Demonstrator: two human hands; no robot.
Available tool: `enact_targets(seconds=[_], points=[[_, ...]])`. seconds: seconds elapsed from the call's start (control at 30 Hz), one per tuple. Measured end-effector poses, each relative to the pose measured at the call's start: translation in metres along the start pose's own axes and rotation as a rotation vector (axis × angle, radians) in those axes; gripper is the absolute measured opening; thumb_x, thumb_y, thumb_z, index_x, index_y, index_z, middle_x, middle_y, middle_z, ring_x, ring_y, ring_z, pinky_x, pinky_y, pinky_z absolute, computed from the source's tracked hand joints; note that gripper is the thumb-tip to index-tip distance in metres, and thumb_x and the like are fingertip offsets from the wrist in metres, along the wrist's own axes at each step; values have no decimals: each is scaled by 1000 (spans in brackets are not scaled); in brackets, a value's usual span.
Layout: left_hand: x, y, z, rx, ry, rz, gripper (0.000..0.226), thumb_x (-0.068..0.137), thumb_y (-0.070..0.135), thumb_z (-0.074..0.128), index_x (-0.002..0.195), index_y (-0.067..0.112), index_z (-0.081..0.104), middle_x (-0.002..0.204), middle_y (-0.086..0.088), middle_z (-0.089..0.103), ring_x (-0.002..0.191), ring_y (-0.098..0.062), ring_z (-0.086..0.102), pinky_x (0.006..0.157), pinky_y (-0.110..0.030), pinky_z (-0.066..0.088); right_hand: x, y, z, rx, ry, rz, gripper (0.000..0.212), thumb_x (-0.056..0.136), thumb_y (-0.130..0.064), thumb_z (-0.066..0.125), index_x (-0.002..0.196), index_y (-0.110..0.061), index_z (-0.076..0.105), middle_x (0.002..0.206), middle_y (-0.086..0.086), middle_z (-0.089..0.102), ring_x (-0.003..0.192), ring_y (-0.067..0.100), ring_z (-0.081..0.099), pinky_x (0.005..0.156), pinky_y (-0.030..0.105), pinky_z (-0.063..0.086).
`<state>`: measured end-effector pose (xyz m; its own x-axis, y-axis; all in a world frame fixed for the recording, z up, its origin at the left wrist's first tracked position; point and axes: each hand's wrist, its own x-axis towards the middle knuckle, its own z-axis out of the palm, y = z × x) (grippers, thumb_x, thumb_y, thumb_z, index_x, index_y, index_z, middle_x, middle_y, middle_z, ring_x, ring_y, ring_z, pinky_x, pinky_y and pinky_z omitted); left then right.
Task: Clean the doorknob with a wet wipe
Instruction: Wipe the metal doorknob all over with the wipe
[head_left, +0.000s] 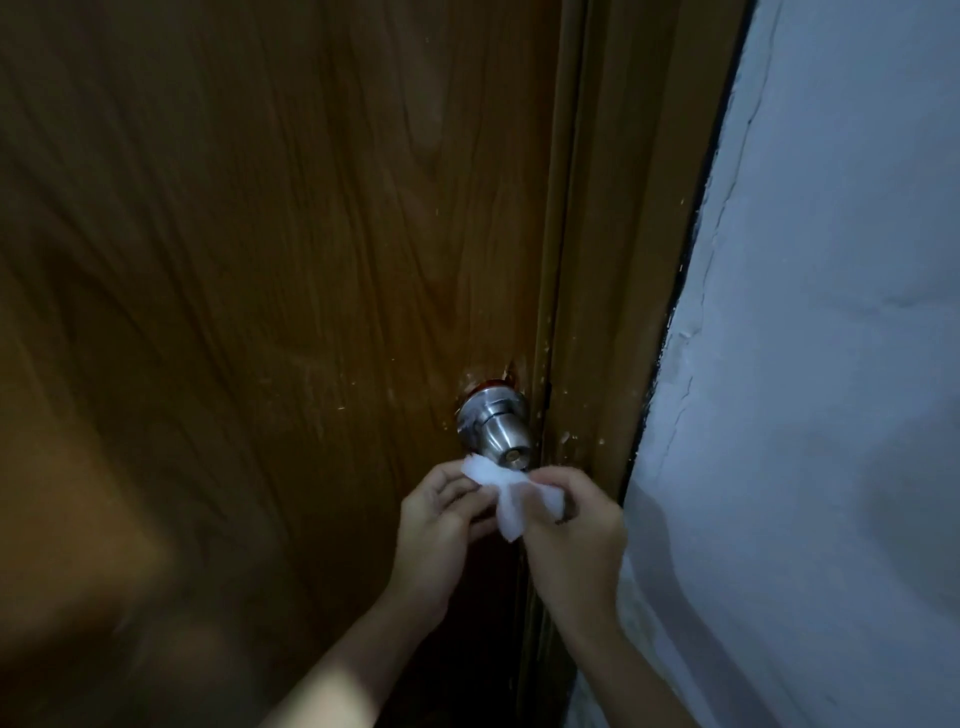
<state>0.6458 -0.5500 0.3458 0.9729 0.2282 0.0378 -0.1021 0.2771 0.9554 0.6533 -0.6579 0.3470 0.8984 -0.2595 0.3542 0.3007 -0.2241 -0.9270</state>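
A round silver metal doorknob (500, 427) with a keyhole in its face sticks out of a brown wooden door (270, 270), close to the door's right edge. Just below the knob a crumpled white wet wipe (506, 493) is held between both hands. My left hand (441, 525) pinches the wipe's left end and my right hand (574, 535) grips its right end. The wipe's upper edge lies at the knob's lower face; whether it touches is unclear.
A brown door frame (613, 249) runs down right of the door. Beyond it is a white plastered wall (831, 338) with cracks and a dark gap along the frame. Pale specks dot the wood around the knob. The scene is dim.
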Motion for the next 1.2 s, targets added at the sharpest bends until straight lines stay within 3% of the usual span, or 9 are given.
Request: enact_targets(seconds=[0.17,0.3,0.4,0.47,0.6,0.7,0.8,1.03,1.2], points=[[8,9,0,256,106,142,25,83,13,62,99,32,58,99,8,65,84,3,64,56,-13,52,12,-11,-1,-57,301,-294,14,80,5,62,89,-4,67,82,6,68,74,16,64,61,10,48],[10,11,-1,373,82,197,27,84,12,61,104,30,60,101,10,65,85,4,64,59,-12,52,14,-8,15,-307,55,-563,35,75,15,63,109,5,62,110,22,67,103,29,64,88,31,50],[12,11,-2,415,88,219,27,83,14,62,107,26,62,103,6,67,87,1,65,68,-20,55,11,3,20,-372,-58,-552,55,76,15,63,126,-2,47,127,24,55,117,34,52,94,39,41],[12,13,-3,416,87,221,26,83,16,63,107,23,63,104,4,69,90,-3,66,75,-27,55,15,4,18,-313,-75,-540,49,82,6,59,128,-4,45,129,22,54,121,30,50,98,31,38],[14,16,-3,463,65,259,24,83,8,61,104,19,66,100,2,70,90,-6,66,78,-29,55,14,6,21,-325,-124,-721,26,86,-7,53,109,3,63,117,20,63,118,26,54,98,38,46],[15,18,-5,506,31,245,26,84,7,59,104,22,65,101,5,69,88,-2,65,74,-22,56,18,-3,23,-196,-13,-588,14,80,-4,67,94,-2,68,104,8,69,106,16,62,88,23,52],[17,21,-6,566,27,264,30,83,6,60,107,22,64,105,7,65,87,4,63,68,-13,53,33,-14,24,-82,81,-452,6,78,-6,71,83,-8,67,78,-2,69,74,1,62,62,17,53],[18,21,-2,947,51,527,45,75,17,71,116,27,55,108,17,51,96,3,52,76,-17,49,27,-1,24,-221,23,-670,31,76,14,62,105,3,65,106,17,68,102,14,59,91,9,42],[25,25,2,1029,58,593,45,73,16,74,114,24,58,112,8,59,102,-4,50,82,-23,48,29,-5,22,29,70,-86,17,89,-10,57,99,-10,70,72,-3,70,65,-7,60,56,4,45]])
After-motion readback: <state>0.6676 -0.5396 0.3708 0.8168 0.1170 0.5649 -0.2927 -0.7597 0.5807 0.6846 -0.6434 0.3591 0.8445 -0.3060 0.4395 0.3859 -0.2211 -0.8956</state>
